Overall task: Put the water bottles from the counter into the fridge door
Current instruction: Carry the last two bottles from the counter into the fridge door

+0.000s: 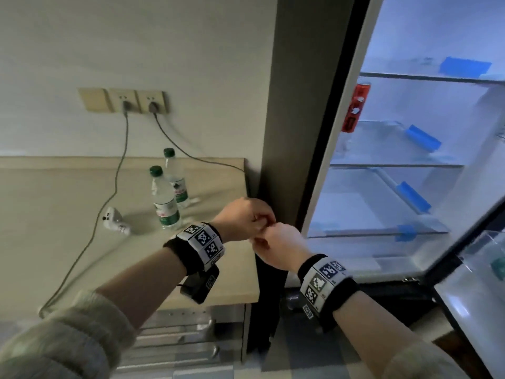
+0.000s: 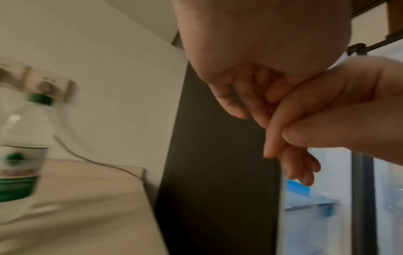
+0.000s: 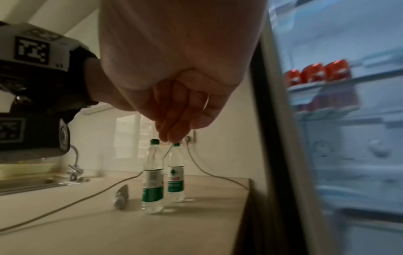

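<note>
Two clear water bottles with green caps and labels stand side by side on the beige counter point(image 1: 54, 242): the near bottle point(image 1: 164, 203) point(image 3: 152, 181) and the far bottle point(image 1: 175, 181) point(image 3: 175, 179). One bottle point(image 2: 19, 155) shows blurred in the left wrist view. My left hand point(image 1: 258, 221) point(image 2: 240, 107) and right hand point(image 1: 262, 242) point(image 3: 174, 127) meet in the air just right of the bottles, in front of the fridge's dark side. Their fingers hang loosely curled and touch each other. Neither holds a bottle. The open fridge door point(image 1: 475, 272) is at the lower right.
The fridge interior point(image 1: 396, 201) is lit, with glass shelves and red cans point(image 1: 355, 108) point(image 3: 316, 72) at its left wall. A white plug adapter point(image 1: 116, 221) and two cables lie on the counter. A sink and tap point(image 3: 74, 170) are further left. Drawers point(image 1: 191, 332) sit below.
</note>
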The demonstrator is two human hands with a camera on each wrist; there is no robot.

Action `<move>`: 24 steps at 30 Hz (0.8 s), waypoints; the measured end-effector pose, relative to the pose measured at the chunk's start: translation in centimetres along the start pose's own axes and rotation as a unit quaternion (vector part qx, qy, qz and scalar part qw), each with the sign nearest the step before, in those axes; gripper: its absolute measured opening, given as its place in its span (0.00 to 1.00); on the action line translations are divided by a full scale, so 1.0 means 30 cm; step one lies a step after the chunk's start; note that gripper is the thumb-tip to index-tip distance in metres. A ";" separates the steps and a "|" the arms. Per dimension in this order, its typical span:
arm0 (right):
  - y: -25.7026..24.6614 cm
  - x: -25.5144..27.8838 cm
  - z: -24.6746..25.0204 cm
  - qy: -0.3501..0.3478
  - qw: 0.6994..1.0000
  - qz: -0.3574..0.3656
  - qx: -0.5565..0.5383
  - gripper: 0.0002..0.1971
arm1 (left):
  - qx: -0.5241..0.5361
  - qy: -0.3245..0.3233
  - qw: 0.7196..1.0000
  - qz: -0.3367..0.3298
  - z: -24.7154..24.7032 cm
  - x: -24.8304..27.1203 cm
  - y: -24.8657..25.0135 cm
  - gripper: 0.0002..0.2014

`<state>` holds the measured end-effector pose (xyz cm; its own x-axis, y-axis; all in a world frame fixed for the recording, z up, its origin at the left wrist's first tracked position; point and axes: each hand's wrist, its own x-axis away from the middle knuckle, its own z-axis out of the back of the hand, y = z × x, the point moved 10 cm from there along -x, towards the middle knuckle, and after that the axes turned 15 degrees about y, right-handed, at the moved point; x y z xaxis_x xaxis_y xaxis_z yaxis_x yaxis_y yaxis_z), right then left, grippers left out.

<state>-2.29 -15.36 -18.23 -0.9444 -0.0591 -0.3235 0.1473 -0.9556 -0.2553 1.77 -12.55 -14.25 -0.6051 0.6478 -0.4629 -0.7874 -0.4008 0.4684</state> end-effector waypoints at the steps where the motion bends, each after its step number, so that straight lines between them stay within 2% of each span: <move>1: -0.044 -0.045 -0.043 -0.012 1.000 -0.003 -0.001 0.16 | -0.010 0.007 1.000 0.009 0.043 0.022 -0.060 0.11; 5: -0.215 -0.211 -0.171 -0.013 0.999 0.003 -0.030 0.13 | -0.020 0.060 0.995 0.075 0.213 0.111 -0.323 0.13; 7: -0.273 -0.280 -0.233 -0.020 0.999 -0.006 -0.038 0.11 | -0.025 0.087 0.987 0.131 0.287 0.162 -0.455 0.12; 11: -0.292 -0.414 -0.336 -0.015 0.997 -0.054 -0.053 0.10 | -0.090 0.133 0.945 0.285 0.411 0.271 -0.710 0.10; 13: -0.257 -0.474 -0.385 -0.018 0.993 -0.099 -0.067 0.11 | -0.120 0.123 0.918 0.357 0.425 0.329 -0.836 0.11; 15: -0.205 -0.533 -0.434 -0.019 0.985 -0.147 -0.094 0.11 | -0.110 0.086 0.901 0.411 0.398 0.381 -0.946 0.07; 17: -0.148 -0.594 -0.481 -0.017 0.975 -0.184 -0.125 0.10 | -0.059 0.063 0.884 0.459 0.353 0.421 -1.031 0.17; 20: -0.085 -0.683 -0.549 -0.043 0.967 -0.211 -0.140 0.11 | 0.019 0.075 0.857 0.510 0.307 0.432 -1.097 0.34; 22: -0.063 -0.746 -0.590 -0.060 0.963 -0.221 -0.141 0.14 | 0.055 0.066 0.849 0.522 0.264 0.419 -1.127 0.45; 24: -0.053 -0.811 -0.628 -0.069 0.958 -0.234 -0.153 0.17 | 0.068 0.060 0.845 0.527 0.236 0.406 -1.165 0.50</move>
<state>26.01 -6.94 -27.13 -0.9550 0.2963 0.0100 -0.2417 -0.7588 -0.6048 22.74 13.94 -30.94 -0.9759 -0.0963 0.1959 0.2122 -0.6300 0.7471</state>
